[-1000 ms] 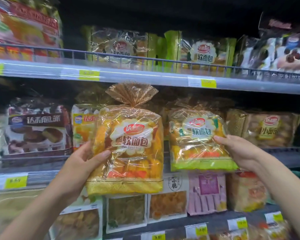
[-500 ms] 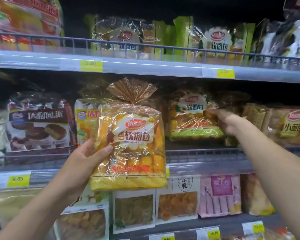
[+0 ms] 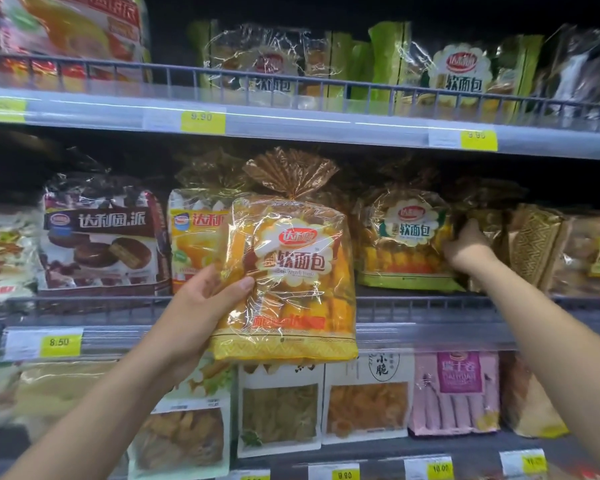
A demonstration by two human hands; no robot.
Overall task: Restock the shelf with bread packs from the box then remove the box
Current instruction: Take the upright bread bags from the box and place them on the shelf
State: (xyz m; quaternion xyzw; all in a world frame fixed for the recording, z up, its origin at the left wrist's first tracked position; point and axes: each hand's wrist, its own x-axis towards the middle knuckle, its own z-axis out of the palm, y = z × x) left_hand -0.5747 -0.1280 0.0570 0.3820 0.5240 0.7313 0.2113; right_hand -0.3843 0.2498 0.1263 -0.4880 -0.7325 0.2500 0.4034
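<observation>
My left hand (image 3: 207, 299) grips a yellow bread pack (image 3: 291, 271) by its left side and holds it upright in front of the middle shelf (image 3: 430, 303). A green-edged bread pack (image 3: 406, 244) stands on that shelf, to the right of the yellow one. My right hand (image 3: 465, 247) reaches deep onto the shelf at this pack's right side, its fingers on the pack's right edge. Whether those fingers curl round the pack is hidden in the dark. The box is out of view.
Chocolate pie bags (image 3: 97, 237) and an orange pack (image 3: 194, 237) fill the middle shelf's left. Brown bread packs (image 3: 534, 251) stand at its right. More green packs (image 3: 461, 74) line the top shelf (image 3: 291, 123). Snack bags (image 3: 364, 400) hang below, with yellow price tags (image 3: 61, 342).
My right hand has pushed the green-edged pack from the shelf's front back onto the middle shelf and reached in beside it. My left hand has kept holding the yellow pack in front.
</observation>
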